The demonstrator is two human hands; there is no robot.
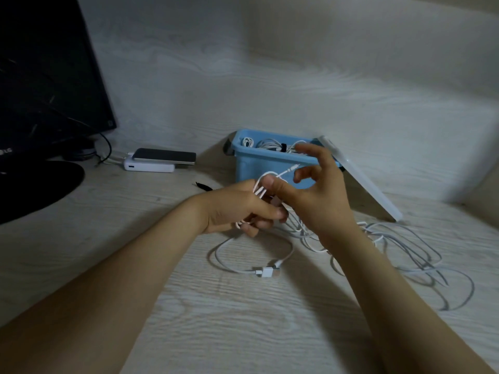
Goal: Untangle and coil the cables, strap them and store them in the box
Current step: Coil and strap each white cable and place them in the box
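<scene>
Head view (only cam).

Centre, above desk: L hand, fingers curled tight round a small coil of white cable, loops sticking up past the knuckles. Coil held off the desk, just in front of the box.

Touching it from the R: R hand, fingers spread and loosely bent, nothing closed in them. Thumb tip laid on top of the loops. Plug end of the coil poking out toward R fingers (contact w/ them unclear, motion blur).

Behind hands: blue box, open. Inside: coiled white cables, one w/ black strap round it. Lid tilted against box's R side, lower end on desk.

On desk, R of hands: loose tangle of white cables, partly under R forearm. Nearer, centre: white lead w/ square connector, curved in an open loop below L hand (joined to coil or not: cannot tell).

L of box: thin black strip flat on desk. Further L: phone on top of white power bank. Far L edge: black monitor, round foot on desk.
</scene>
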